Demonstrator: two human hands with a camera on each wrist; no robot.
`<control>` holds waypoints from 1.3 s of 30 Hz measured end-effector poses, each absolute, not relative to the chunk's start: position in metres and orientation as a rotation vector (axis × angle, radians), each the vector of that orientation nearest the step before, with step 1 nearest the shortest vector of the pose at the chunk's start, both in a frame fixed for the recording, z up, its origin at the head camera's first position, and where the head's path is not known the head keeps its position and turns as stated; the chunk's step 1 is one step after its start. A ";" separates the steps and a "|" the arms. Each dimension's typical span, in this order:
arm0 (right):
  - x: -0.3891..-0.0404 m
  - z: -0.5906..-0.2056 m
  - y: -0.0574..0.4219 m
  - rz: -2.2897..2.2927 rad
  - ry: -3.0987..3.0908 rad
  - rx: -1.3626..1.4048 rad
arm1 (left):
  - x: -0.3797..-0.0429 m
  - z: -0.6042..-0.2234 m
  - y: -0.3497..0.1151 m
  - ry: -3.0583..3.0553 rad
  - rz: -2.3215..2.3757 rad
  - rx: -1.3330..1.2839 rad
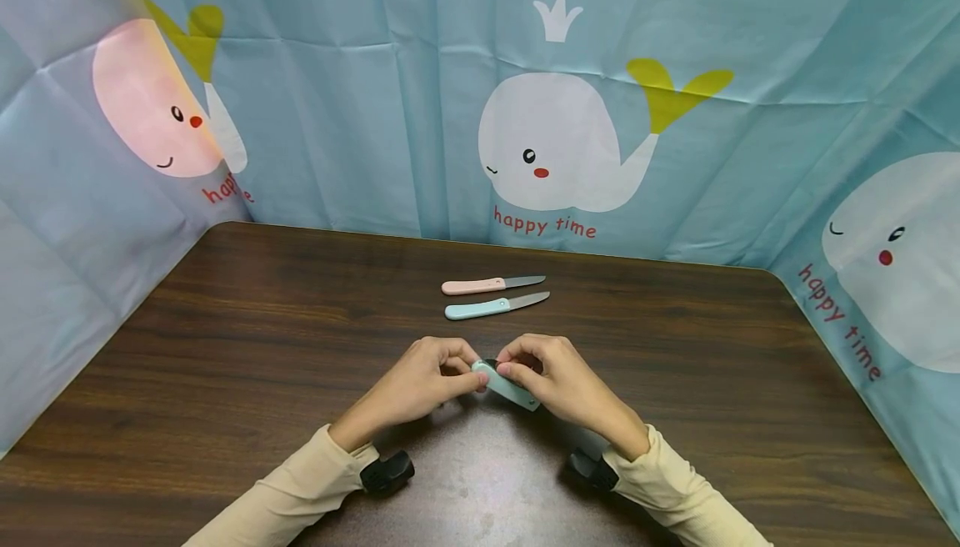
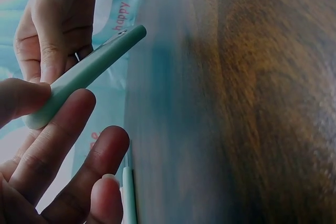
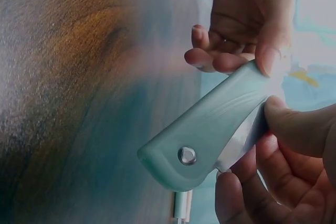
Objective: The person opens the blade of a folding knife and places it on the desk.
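Note:
A pale green folding knife [image 1: 512,388] is held between both hands just above the table, its blade partly folded into the handle. My left hand [image 1: 437,372] pinches the end of the handle away from the rivet, thumb on one side and fingers on the other, as the left wrist view shows on the handle [image 2: 86,74]. My right hand [image 1: 558,376] pinches the blade [image 3: 239,142] between thumb and fingers along its exposed edge. The round metal rivet [image 3: 187,156] sits at the handle's other end. Part of the blade is hidden inside the handle and behind the right fingers.
Beyond the hands lie two unfolded knives side by side, blades pointing right: one with a pink handle [image 1: 474,287], one with a light blue-green handle [image 1: 477,309]. A blue curtain [image 1: 337,138] with whale prints surrounds the dark wooden table [image 1: 262,347] at back and sides.

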State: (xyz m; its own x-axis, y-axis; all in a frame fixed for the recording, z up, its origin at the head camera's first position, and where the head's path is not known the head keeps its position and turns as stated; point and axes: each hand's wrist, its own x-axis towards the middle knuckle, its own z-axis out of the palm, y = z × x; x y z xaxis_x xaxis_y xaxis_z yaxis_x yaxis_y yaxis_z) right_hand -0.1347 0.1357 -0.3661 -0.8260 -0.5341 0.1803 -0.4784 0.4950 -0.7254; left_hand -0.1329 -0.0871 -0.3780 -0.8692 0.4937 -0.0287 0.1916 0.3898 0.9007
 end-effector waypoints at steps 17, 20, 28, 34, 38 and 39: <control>-0.137 -0.366 0.140 -1.258 2.677 -0.827 | -0.134 -0.377 -0.091 2.364 1.444 0.623; -0.137 -0.365 0.139 -1.263 2.676 -0.830 | -0.133 -0.378 -0.090 2.362 1.453 0.634; -0.137 -0.362 0.133 -1.282 2.634 -0.855 | -0.133 -0.379 -0.089 2.376 1.445 0.649; -0.137 -0.360 0.130 -1.279 2.613 -0.874 | -0.132 -0.378 -0.089 2.385 1.426 0.647; -0.138 -0.359 0.129 -1.278 2.605 -0.884 | -0.131 -0.377 -0.088 2.389 1.417 0.647; -0.138 -0.358 0.128 -1.280 2.603 -0.889 | -0.131 -0.377 -0.088 2.389 1.415 0.647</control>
State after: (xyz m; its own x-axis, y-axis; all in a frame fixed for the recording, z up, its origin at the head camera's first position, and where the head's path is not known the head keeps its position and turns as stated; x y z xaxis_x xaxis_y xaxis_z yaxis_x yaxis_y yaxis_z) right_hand -0.1376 0.1284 -0.3582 -0.8230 -0.5465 0.1548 -0.4563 0.4737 -0.7533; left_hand -0.1313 -0.0883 -0.3772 -0.8572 0.5146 -0.0200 0.2298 0.4169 0.8794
